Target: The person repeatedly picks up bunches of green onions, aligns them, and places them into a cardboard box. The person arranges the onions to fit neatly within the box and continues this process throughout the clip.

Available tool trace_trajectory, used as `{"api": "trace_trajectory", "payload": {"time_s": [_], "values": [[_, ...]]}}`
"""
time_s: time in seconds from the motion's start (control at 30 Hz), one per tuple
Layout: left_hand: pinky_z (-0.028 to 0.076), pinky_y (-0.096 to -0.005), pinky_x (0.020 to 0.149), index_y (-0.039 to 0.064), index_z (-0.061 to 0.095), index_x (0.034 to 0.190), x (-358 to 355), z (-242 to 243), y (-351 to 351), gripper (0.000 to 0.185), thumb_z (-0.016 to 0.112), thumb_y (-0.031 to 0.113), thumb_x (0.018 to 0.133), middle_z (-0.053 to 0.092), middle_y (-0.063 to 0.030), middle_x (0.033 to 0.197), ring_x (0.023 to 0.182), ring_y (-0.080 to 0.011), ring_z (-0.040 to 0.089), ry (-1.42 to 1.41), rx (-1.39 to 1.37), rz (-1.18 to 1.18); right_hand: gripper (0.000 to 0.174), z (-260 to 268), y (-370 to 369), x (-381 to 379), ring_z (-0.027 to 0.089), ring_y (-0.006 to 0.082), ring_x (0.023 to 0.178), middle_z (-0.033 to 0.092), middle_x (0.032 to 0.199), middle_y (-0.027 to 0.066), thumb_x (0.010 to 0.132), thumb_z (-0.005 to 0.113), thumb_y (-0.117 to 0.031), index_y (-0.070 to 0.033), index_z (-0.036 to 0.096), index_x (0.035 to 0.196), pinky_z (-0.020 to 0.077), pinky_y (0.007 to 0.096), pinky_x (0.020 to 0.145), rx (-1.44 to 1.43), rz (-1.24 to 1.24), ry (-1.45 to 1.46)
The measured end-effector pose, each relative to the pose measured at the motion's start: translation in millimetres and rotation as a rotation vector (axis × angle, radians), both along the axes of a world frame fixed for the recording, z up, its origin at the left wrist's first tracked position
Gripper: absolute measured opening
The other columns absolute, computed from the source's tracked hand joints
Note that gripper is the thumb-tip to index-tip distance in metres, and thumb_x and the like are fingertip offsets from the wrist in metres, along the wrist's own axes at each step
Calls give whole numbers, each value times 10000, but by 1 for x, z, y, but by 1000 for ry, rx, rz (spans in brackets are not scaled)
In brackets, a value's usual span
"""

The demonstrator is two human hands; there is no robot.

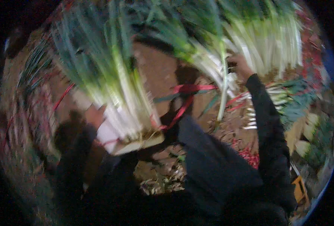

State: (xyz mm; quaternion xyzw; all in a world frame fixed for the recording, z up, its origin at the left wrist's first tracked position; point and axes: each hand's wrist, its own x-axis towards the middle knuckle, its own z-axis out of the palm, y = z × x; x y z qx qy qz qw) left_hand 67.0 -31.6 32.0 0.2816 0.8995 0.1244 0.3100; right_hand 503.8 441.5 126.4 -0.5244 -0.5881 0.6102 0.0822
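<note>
A thick bunch of long green onions (pixel 122 104) stands before me on the left, white ends down on a pale tray (pixel 144 145). My left hand (pixel 95 117) is against the left side of this bunch, by the tray's raised white side; blur hides its grip. My right hand (pixel 240 66) reaches into more green onions (pixel 209 60) at the upper right, fingers at their white stalks. Whether it grasps any stalk is unclear. One long onion (pixel 223 84) hangs with its root end low, just left of that hand.
A large row of green onions (pixel 268 48) stands at the upper right. Red ribbon (pixel 193 89) crosses the ground between my knees and the onions. Smaller bundled greens (pixel 294 96), cabbage-like heads (pixel 303 147) and an orange crate (pixel 301 189) lie right. Red strands (pixel 28 118) cover the left.
</note>
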Motion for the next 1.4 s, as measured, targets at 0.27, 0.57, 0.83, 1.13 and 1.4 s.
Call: {"api": "trace_trajectory", "payload": {"time_s": [0.27, 0.57, 0.83, 1.13, 1.4], "values": [[529, -491, 733, -71, 658, 817, 0, -4, 13, 574, 637, 503, 841, 672, -267, 761, 766, -427, 672, 108, -101, -90, 249, -17, -7, -155, 619, 138, 872, 662, 935, 16, 937, 665, -259, -48, 671, 1069, 491, 295, 835, -123, -165, 474], [523, -520, 693, -86, 630, 825, 9, 10, 11, 598, 641, 511, 826, 650, -290, 721, 707, -446, 660, 175, -45, -74, 91, 108, -128, -252, 565, 141, 727, 572, 820, 8, 980, 618, -150, -63, 612, 1004, 476, 338, 654, 14, 46, 605], [551, -500, 708, -55, 619, 839, 14, 9, 12, 369, 661, 310, 817, 668, -244, 757, 744, -416, 670, 133, 9, -46, 365, 2, -208, -363, 644, 152, 750, 701, 928, 85, 901, 654, -241, 51, 633, 1119, 504, 301, 687, 57, 573, 643], [519, -515, 636, -57, 600, 776, 17, 11, 9, 400, 693, 329, 825, 640, -253, 703, 654, -441, 637, 185, 68, -77, 434, -91, -268, -377, 651, 418, 852, 675, 877, 261, 825, 705, -330, 39, 629, 1041, 514, 500, 769, 574, 745, 79], [543, -492, 681, -34, 633, 715, 12, 9, 5, 353, 654, 307, 804, 651, -228, 694, 694, -411, 658, 155, 52, -148, 400, -109, -277, -385, 659, 393, 862, 685, 915, 221, 812, 707, -303, 14, 658, 1050, 526, 462, 798, 1062, 1014, 400]]}}
